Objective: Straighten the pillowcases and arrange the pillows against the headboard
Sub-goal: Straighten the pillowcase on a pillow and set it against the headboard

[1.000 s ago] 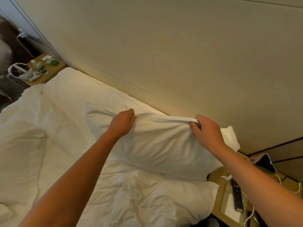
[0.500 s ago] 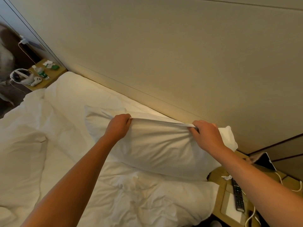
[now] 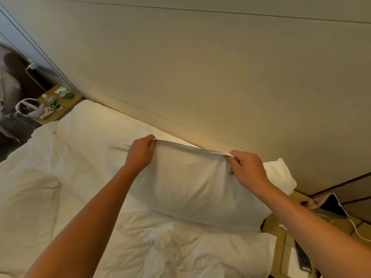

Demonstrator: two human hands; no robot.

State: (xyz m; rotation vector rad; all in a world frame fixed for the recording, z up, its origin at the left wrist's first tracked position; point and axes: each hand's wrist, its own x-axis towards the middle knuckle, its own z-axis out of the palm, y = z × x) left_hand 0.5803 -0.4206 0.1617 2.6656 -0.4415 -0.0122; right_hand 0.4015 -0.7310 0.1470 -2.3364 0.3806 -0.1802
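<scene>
Pillow, plump white cotton, centre frame; left hand and right hand both pinched closed on its taut upper hem.

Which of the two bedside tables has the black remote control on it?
The wooden bedside table beside the right arm; the black remote control lies there.

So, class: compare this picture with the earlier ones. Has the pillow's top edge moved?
Yes. Both hands, left hand and right hand, grip the pillow top edge, which now sits closer to the headboard seam.
</scene>
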